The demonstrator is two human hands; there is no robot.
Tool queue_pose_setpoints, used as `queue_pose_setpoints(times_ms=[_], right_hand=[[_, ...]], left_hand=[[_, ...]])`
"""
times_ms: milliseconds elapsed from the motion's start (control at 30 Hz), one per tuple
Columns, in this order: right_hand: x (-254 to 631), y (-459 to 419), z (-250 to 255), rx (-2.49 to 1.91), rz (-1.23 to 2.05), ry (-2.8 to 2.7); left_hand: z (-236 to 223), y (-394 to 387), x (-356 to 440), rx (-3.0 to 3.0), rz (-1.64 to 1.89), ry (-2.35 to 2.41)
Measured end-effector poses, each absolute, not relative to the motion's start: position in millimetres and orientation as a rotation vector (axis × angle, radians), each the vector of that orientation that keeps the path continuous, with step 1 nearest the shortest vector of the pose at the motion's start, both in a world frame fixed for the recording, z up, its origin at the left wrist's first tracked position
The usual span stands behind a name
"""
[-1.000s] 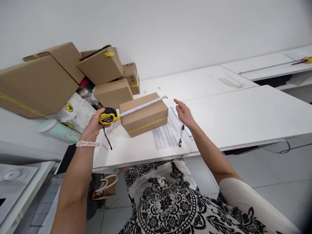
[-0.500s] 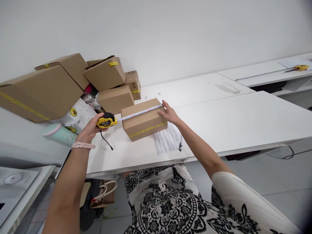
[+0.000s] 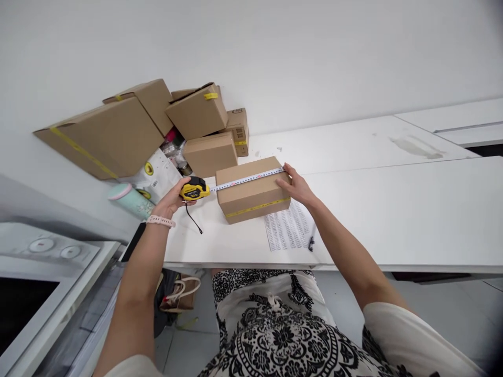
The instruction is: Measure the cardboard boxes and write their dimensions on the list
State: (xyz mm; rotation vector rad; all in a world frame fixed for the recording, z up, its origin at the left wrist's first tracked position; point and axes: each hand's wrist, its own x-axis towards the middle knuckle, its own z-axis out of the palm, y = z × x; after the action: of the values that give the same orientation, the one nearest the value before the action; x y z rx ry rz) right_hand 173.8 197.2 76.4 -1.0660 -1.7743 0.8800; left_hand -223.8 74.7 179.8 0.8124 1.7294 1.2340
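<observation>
My left hand [image 3: 175, 198] is wrapped around a yellow and black tape measure [image 3: 194, 189], just off the left end of a closed cardboard box [image 3: 251, 193]. A black wrist strap [image 3: 193, 217] dangles from its case. The white blade [image 3: 251, 179] runs out straight across the top of the box, lengthwise, to the far right edge. There my right hand [image 3: 296, 186] holds the blade's end at the edge, with the thumb on the box top. Yellow tape marks the box's front side. A printed sheet [image 3: 288, 230] lies partly under the box, with a pen [image 3: 312, 239] on its right side.
Several cardboard boxes [image 3: 211, 155] are piled at the back left against the wall. Beside them are a mint bottle [image 3: 131, 199] with a pink lid and a white avocado-print package [image 3: 161, 175]. A white appliance [image 3: 47, 251] with knobs stands at lower left.
My view has turned left, so the table and boxes sit further right in the picture. Both hands, the tape measure and the box keep nearly the same arrangement.
</observation>
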Motion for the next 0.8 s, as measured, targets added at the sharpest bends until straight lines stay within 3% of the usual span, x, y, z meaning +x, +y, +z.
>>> queue_pose_setpoints(times_ms=[333, 567, 667, 800], right_hand=[[172, 189, 81, -1.091, 0.890, -1.750], [168, 216, 129, -0.962, 0.543, -1.560], [153, 234, 150, -0.874, 0.472, -1.624], [122, 244, 153, -0.837, 0.689, -1.870]], left_hand=[[180, 68, -218, 0.806, 1.285, 1.706], [195, 5, -173, 0.971, 1.285, 1.419], [175, -32, -127, 0.944, 1.046, 1.104], [130, -63, -54, 0.821, 0.824, 0.753]])
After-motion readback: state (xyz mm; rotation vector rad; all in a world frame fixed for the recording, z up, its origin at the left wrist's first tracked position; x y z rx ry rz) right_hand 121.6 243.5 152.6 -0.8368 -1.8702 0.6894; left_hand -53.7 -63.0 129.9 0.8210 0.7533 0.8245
